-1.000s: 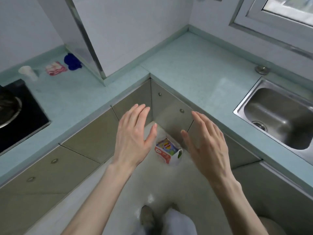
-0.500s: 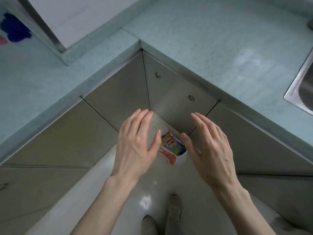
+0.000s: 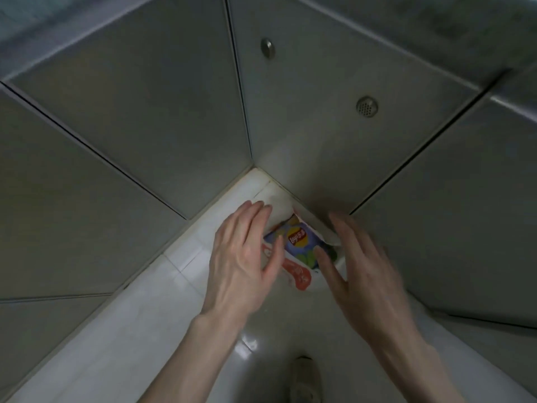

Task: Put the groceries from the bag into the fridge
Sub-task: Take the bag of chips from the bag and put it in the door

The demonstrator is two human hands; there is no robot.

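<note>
Left hand (image 3: 247, 254) fingers straight, spread wide, holding nothing, thumb just over the bag's near-left side. Bag (image 3: 302, 251) sat on the floor (image 3: 162, 315) in the corner where the two cabinet fronts (image 3: 151, 117) meet, chips packet (image 3: 299, 238) showing in its mouth. Long axis ran roughly from corner toward the feet. Right hand (image 3: 360, 271) also flat and wide, empty, thumb at the bag's right edge. Bag lay between both hands, slightly ahead; neither clearly nearer. Contact couldn't be confirmed.

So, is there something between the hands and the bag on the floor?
Nothing visible. The left hand and right hand are open on either side of the bag in the cabinet corner, with only bare floor around it.
</note>
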